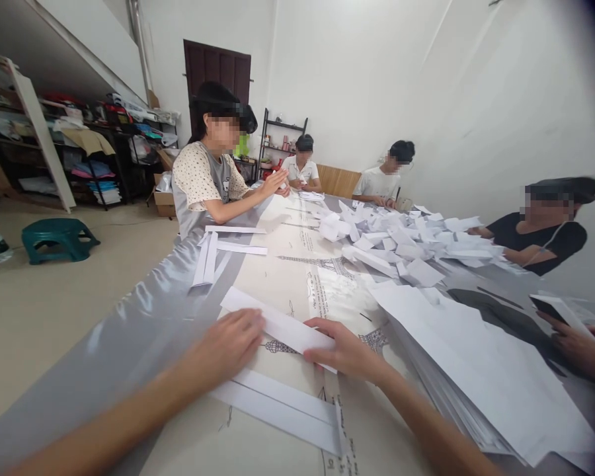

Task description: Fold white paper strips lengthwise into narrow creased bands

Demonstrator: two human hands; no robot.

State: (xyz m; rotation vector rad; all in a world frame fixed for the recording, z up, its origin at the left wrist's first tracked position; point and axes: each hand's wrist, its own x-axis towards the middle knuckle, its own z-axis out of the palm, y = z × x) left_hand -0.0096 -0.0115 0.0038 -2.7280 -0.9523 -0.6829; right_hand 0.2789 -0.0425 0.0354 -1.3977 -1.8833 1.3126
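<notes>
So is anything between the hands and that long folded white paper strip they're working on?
No. Both the left hand and right hand already rest on the long folded white paper strip; nothing visible lies between them.

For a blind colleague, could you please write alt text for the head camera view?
A person's left hand and right hand press a folded white paper strip flat on a long table. More folded strips lie nearer, a stack of white sheets lies to the right, and other people sit around a heap of folded papers.
</notes>
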